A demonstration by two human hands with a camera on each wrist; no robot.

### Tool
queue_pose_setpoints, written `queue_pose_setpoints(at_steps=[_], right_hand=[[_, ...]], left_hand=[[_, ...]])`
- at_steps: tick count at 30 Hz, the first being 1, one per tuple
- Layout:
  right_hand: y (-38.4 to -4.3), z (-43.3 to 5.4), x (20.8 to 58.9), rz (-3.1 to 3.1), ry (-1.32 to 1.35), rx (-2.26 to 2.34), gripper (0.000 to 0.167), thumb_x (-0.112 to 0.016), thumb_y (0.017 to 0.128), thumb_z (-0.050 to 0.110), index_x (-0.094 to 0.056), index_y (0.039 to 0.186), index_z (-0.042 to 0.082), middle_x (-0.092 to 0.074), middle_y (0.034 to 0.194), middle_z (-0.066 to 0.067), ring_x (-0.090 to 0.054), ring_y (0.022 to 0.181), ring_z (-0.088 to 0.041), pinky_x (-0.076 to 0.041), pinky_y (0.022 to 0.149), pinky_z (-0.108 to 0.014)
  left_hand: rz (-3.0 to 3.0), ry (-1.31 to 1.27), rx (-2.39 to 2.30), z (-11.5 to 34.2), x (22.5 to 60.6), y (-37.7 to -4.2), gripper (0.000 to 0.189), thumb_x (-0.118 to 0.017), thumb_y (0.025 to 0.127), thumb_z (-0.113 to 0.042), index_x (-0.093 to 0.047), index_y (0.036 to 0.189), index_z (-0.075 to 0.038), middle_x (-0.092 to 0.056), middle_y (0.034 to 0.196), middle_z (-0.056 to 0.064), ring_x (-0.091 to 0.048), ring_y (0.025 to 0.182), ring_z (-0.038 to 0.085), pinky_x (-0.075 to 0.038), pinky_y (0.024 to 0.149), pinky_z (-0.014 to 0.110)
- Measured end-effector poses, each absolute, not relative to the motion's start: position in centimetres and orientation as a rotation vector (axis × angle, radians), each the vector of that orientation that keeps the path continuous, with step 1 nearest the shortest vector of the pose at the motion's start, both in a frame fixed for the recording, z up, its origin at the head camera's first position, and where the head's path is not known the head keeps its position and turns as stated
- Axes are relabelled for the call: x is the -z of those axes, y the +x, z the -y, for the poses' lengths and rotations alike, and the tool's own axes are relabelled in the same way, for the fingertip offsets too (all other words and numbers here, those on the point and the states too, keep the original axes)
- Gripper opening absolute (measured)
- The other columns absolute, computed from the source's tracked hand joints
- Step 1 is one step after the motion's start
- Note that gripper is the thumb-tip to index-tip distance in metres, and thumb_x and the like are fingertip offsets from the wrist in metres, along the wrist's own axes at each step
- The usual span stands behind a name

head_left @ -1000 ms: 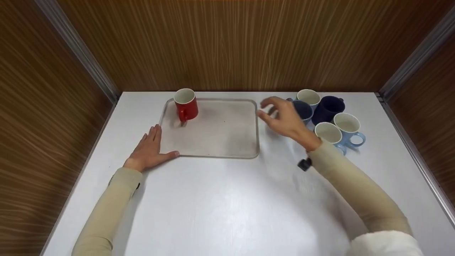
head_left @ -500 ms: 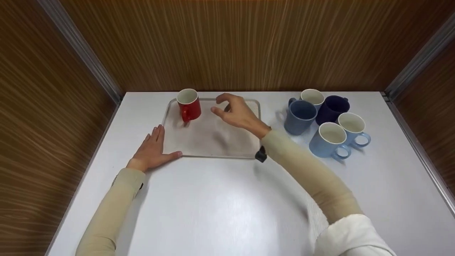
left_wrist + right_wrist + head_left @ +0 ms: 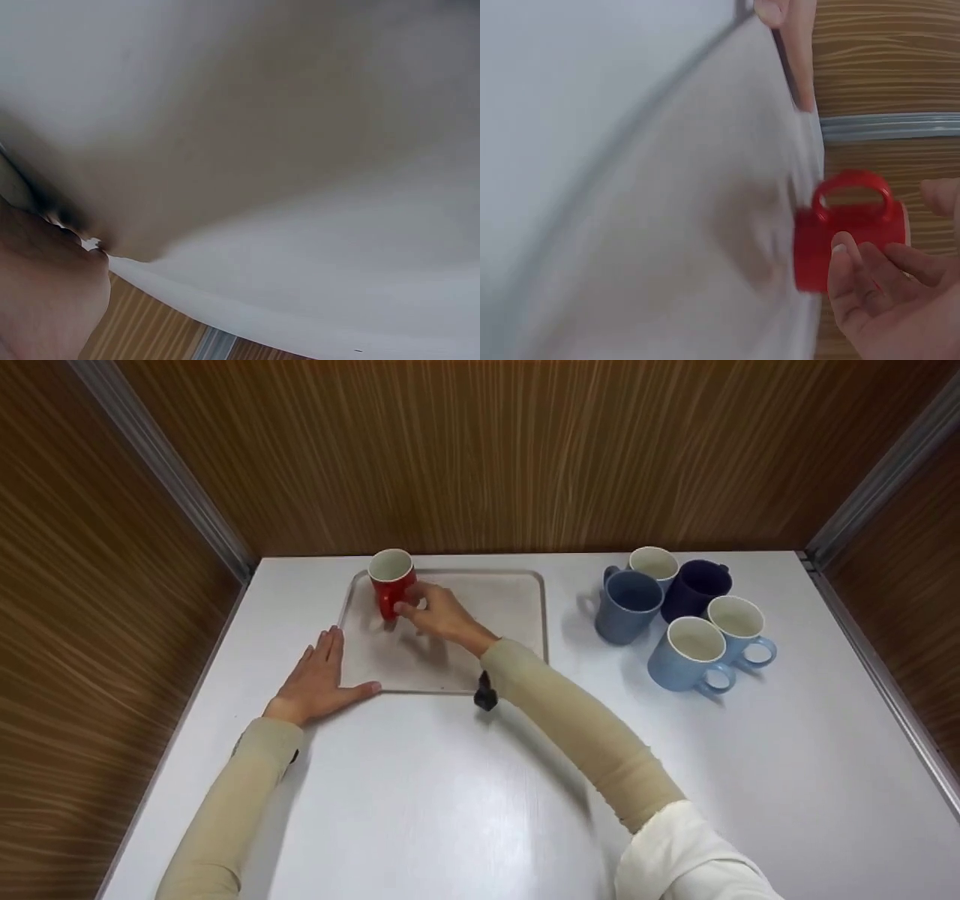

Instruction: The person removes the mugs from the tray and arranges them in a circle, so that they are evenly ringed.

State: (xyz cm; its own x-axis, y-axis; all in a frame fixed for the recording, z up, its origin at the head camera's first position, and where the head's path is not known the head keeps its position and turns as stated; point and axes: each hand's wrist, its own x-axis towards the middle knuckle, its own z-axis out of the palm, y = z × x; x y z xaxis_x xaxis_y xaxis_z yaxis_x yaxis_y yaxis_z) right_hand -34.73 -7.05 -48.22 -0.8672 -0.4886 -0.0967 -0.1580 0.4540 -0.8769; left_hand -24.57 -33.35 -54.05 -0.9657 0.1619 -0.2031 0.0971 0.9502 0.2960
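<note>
A red mug (image 3: 391, 583) with a white inside stands upright at the far left corner of a light grey tray (image 3: 517, 604). My right hand (image 3: 444, 616) is at the mug's right side, fingers loosely bent. In the right wrist view the fingers lie in front of the red mug's body, and the thumb (image 3: 941, 196) stays apart from it; whether the fingertips touch is unclear. My left hand (image 3: 319, 679) lies flat on the table with fingers along the tray's left edge and thumb at its near left corner. The left wrist view shows only part of that hand (image 3: 56, 292).
Right of the tray, several mugs stand close together: a grey-blue mug (image 3: 627, 611), a dark navy mug (image 3: 684, 594) and light blue ones, including the nearest light blue mug (image 3: 673, 664). Wood-grain panels (image 3: 480, 457) border the white table (image 3: 420, 795).
My right hand has moved left from beside the grey-blue mug, across the tray, to the red mug. The left hand has stayed at the tray's edge.
</note>
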Motion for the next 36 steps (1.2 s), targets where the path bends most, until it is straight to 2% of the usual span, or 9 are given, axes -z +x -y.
queue_pose_setpoints(at_steps=[3, 7, 11, 14, 17, 21, 24, 27, 36], right_hand=[[-34.3, 8.4, 49.0, -2.28, -0.486, 1.449, 0.052, -0.064, 0.109, 0.034, -0.054, 0.154, 0.011, -0.064, 0.133, -0.009, -0.071, 0.109, -0.031, -0.065, 0.091, -0.044], [-34.1, 9.7, 49.7, -2.197, -0.461, 1.547, 0.048, -0.064, 0.109, 0.029, -0.055, 0.151, 0.007, -0.065, 0.129, -0.014, -0.071, 0.108, -0.036, -0.064, 0.09, -0.049], [-34.1, 10.6, 50.1, -2.112, -0.433, 1.621, 0.048, -0.064, 0.108, 0.028, -0.055, 0.15, 0.005, -0.065, 0.139, -0.015, -0.07, 0.116, -0.035, -0.061, 0.1, -0.045], [-34.1, 11.1, 50.4, -2.08, -0.389, 1.651, 0.046, -0.065, 0.108, 0.028, -0.056, 0.148, 0.007, -0.066, 0.137, -0.012, -0.068, 0.117, -0.032, -0.059, 0.105, -0.041], [-34.1, 11.4, 50.7, -2.048, -0.332, 1.704, 0.036, -0.063, 0.109, 0.026, -0.06, 0.139, 0.006, -0.069, 0.119, -0.014, -0.069, 0.107, -0.031, -0.061, 0.099, -0.042], [-34.0, 11.6, 51.2, -1.959, -0.284, 1.842, 0.03, -0.056, 0.113, 0.024, -0.062, 0.124, -0.004, -0.066, 0.1, -0.019, -0.067, 0.09, -0.034, -0.061, 0.084, -0.044], [-34.0, 11.7, 51.3, -1.923, -0.287, 1.902, 0.04, -0.048, 0.116, 0.026, -0.062, 0.121, -0.012, -0.062, 0.098, -0.021, -0.062, 0.084, -0.033, -0.056, 0.076, -0.04], [-33.9, 11.6, 51.3, -1.936, -0.3, 1.901, 0.044, -0.043, 0.117, 0.026, -0.063, 0.117, -0.014, -0.063, 0.097, -0.021, -0.06, 0.082, -0.031, -0.053, 0.071, -0.036], [-34.2, 10.8, 51.3, -1.959, -0.26, 1.903, 0.044, -0.043, 0.117, 0.029, -0.061, 0.109, -0.01, -0.061, 0.09, -0.016, -0.055, 0.073, -0.025, -0.05, 0.068, -0.037]], left_hand=[[-2.884, 0.202, -0.42, 33.4, 54.1, -24.5, 0.137, -0.047, 0.086, -0.095, 0.004, 0.169, 0.002, 0.005, 0.179, 0.021, 0.004, 0.167, 0.038, -0.002, 0.136, 0.055], [-2.893, 0.203, -0.425, 33.4, 53.9, -24.7, 0.137, -0.048, 0.087, -0.094, 0.001, 0.169, 0.003, 0.003, 0.179, 0.022, 0.002, 0.167, 0.039, -0.003, 0.136, 0.056], [-2.902, 0.211, -0.426, 33.4, 53.9, -24.8, 0.136, -0.048, 0.087, -0.094, 0.001, 0.169, 0.004, 0.002, 0.179, 0.023, 0.002, 0.167, 0.04, -0.004, 0.136, 0.056], [-2.898, 0.212, -0.418, 33.5, 54.0, -24.9, 0.137, -0.047, 0.087, -0.095, 0.002, 0.169, 0.003, 0.003, 0.179, 0.022, 0.002, 0.167, 0.039, -0.004, 0.136, 0.056], [-2.891, 0.207, -0.403, 33.5, 54.0, -24.8, 0.137, -0.045, 0.086, -0.096, 0.003, 0.169, 0.002, 0.003, 0.179, 0.021, 0.002, 0.167, 0.038, -0.004, 0.136, 0.055], [-2.886, 0.207, -0.406, 33.4, 54.0, -24.8, 0.137, -0.046, 0.086, -0.095, 0.004, 0.169, 0.002, 0.004, 0.179, 0.021, 0.002, 0.167, 0.04, -0.004, 0.136, 0.056], [-2.891, 0.21, -0.41, 33.4, 54.1, -24.7, 0.138, -0.046, 0.086, -0.095, 0.004, 0.169, 0.003, 0.004, 0.179, 0.022, 0.002, 0.167, 0.04, -0.004, 0.136, 0.056], [-2.891, 0.21, -0.401, 33.4, 54.1, -24.8, 0.138, -0.045, 0.086, -0.096, 0.004, 0.169, 0.003, 0.004, 0.179, 0.022, 0.002, 0.167, 0.039, -0.004, 0.136, 0.055], [-2.899, 0.208, -0.421, 33.4, 54.0, -24.7, 0.137, -0.048, 0.087, -0.094, 0.002, 0.168, 0.004, 0.002, 0.179, 0.024, 0.001, 0.167, 0.04, -0.004, 0.136, 0.055]])
